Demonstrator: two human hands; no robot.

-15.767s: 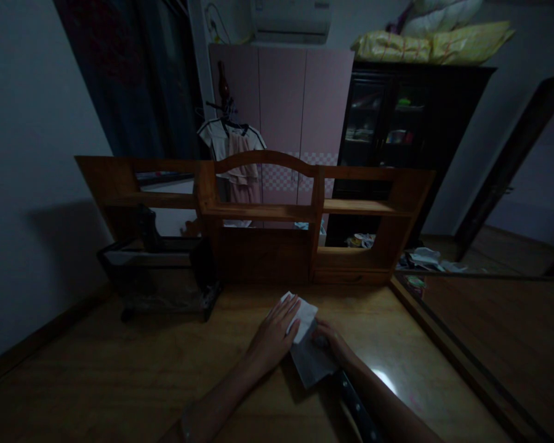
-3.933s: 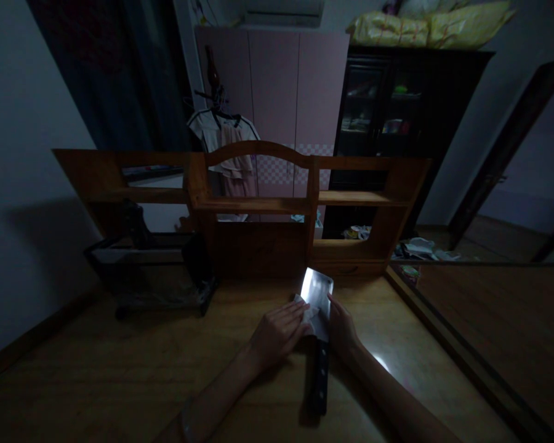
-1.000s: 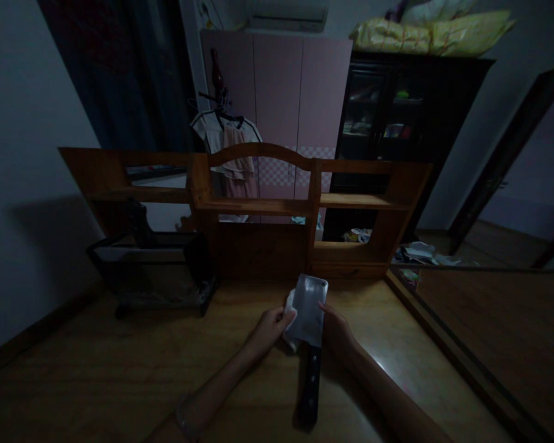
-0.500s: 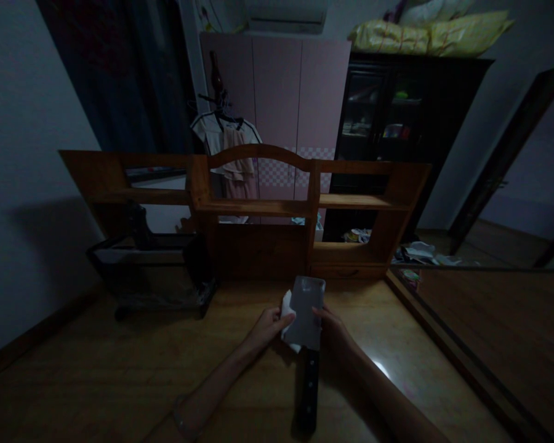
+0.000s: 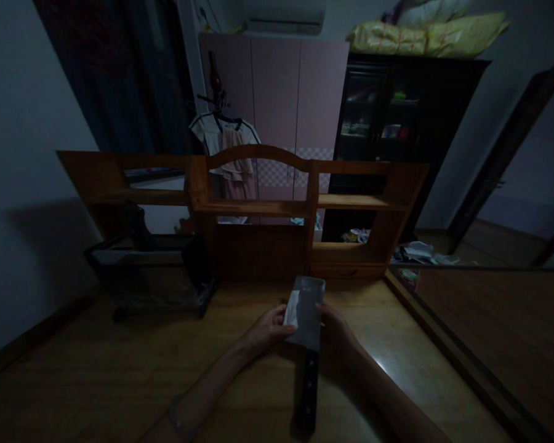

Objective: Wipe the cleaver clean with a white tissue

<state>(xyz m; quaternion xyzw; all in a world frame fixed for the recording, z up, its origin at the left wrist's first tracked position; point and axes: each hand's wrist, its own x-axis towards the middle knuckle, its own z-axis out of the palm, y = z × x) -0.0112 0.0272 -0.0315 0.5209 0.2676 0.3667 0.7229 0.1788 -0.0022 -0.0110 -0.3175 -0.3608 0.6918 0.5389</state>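
Cleaver (image 5: 310,307) points to 12 o'clock over the tabletop (image 5: 166,357), your right fingers (image 5: 322,309) pinching its 3 o'clock side, your left fingers (image 5: 282,331) pinching tissue (image 5: 292,307) at 9; slipping tissue could cut you.

The room is dim: pale walls (image 5: 18,111), and at the left a dark curtain (image 5: 133,104). A wooden shelf (image 5: 261,251) stands at the back of a desk (image 5: 166,369) that catches a glint of light (image 5: 382,366). Beyond it are a pink wardrobe (image 5: 277,92) with clothes (image 5: 235,154) before it, an air conditioner (image 5: 284,17) above, and a black cabinet (image 5: 443,111) topped by yellow bags (image 5: 457,35) — then, at the right, a door (image 5: 508,141) and floor (image 5: 503,239).
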